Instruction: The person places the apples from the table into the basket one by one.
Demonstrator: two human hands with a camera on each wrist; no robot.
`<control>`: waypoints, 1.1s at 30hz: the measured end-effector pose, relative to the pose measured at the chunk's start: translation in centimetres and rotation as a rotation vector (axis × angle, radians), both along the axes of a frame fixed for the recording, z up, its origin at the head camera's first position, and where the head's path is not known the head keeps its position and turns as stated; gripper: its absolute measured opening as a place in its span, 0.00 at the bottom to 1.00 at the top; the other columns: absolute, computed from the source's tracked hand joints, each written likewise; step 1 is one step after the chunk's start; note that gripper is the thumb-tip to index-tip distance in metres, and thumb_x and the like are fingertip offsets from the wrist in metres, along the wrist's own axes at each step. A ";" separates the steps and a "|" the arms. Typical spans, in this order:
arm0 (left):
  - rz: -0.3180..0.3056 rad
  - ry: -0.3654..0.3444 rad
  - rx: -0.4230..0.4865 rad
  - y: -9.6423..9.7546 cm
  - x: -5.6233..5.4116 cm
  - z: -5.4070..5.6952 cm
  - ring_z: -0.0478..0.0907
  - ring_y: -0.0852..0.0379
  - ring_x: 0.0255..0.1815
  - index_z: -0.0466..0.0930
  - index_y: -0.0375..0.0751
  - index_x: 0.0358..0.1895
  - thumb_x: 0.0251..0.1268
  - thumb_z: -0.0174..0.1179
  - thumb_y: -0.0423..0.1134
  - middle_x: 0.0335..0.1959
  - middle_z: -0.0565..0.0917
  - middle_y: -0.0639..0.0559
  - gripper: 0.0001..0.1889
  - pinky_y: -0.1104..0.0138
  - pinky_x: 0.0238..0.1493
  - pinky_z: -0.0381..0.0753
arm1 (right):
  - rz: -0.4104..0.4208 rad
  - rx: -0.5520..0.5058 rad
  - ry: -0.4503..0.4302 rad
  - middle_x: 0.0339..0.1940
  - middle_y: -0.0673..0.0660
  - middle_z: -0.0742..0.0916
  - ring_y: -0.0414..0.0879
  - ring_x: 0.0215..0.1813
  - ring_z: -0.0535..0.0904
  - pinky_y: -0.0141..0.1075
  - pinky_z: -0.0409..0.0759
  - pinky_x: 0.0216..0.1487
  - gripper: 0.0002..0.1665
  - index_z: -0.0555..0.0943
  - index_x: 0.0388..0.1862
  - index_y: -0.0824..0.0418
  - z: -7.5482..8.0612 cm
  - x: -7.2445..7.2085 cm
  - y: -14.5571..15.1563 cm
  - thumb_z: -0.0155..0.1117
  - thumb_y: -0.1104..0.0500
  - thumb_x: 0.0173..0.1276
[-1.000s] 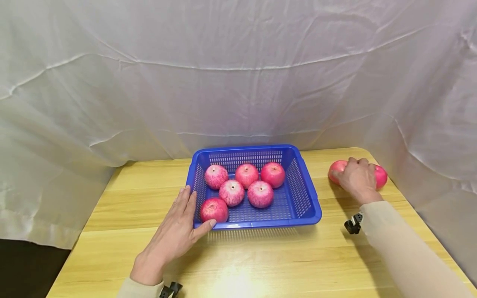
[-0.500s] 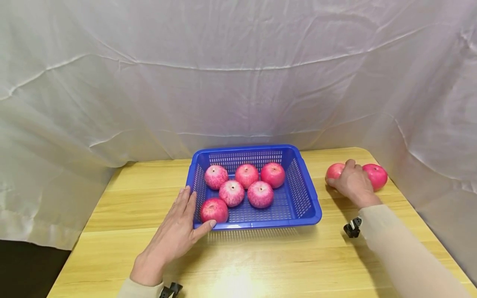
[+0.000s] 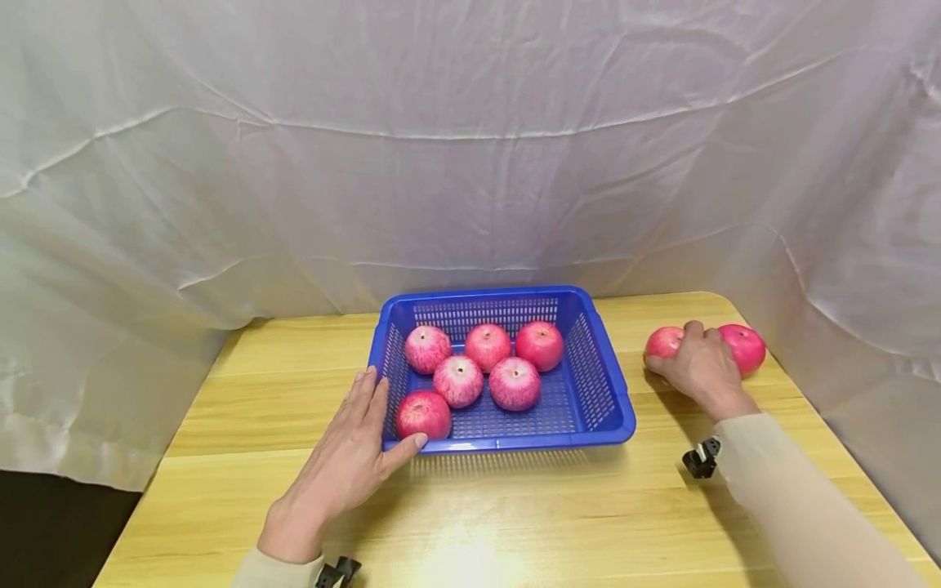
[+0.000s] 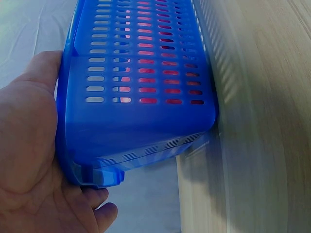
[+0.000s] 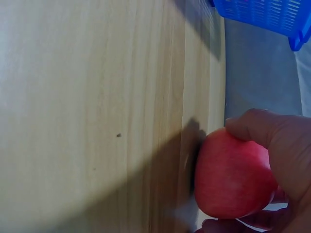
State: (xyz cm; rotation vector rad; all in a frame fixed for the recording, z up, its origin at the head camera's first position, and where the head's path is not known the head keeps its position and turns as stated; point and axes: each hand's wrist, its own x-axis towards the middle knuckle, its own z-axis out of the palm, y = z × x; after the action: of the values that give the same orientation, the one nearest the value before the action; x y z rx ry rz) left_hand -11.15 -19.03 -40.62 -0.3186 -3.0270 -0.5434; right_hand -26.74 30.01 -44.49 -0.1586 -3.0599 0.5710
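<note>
A blue plastic basket [image 3: 507, 443] holding several red apples sits in the middle of the table. My left hand [image 3: 341, 457] rests on its near left corner, fingers straight along the left rim and thumb over the front rim; in the left wrist view, the palm lies against the rim. To the right of the basket, my right hand [image 3: 702, 363] grips an apple [image 3: 663, 341], thumb on one side and fingers curled round the other in the right wrist view. A second loose apple [image 3: 744, 349] lies just right of that hand.
The wooden table [image 3: 515, 523] has bare surface in front of the basket and to its left. A pale cloth [image 3: 470, 204] hangs behind the table and along its right side. Small black devices are strapped to both wrists.
My right hand has shifted slightly left and nearer, uncovering more of the right-hand loose apple. The fingers have settled on the left one. My left hand and the basket have stayed put.
</note>
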 end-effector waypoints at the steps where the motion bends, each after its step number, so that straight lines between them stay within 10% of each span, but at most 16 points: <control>1: 0.000 0.001 0.000 0.0 0.0 0.0 0.42 0.36 0.89 0.52 0.28 0.83 0.72 0.49 0.77 0.88 0.45 0.34 0.57 0.43 0.85 0.52 | -0.005 -0.004 -0.004 0.56 0.86 0.70 0.81 0.55 0.70 0.78 0.73 0.57 0.59 0.57 0.72 0.83 0.0 0.1 0.0 0.71 0.39 0.66; 33: -0.005 0.015 0.006 0.0 0.0 0.0 0.43 0.35 0.88 0.52 0.28 0.83 0.72 0.51 0.75 0.88 0.46 0.34 0.57 0.43 0.84 0.53 | 0.138 -0.038 0.214 0.55 0.76 0.79 0.71 0.54 0.76 0.65 0.79 0.43 0.52 0.71 0.66 0.74 8.1 4.6 -3.6 0.71 0.32 0.66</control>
State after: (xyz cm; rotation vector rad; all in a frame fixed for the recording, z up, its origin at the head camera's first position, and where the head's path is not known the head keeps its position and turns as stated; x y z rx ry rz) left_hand -11.14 -19.07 -40.63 -0.3282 -3.0101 -0.5472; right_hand -22.18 26.40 -36.41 0.1077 -2.8684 0.6093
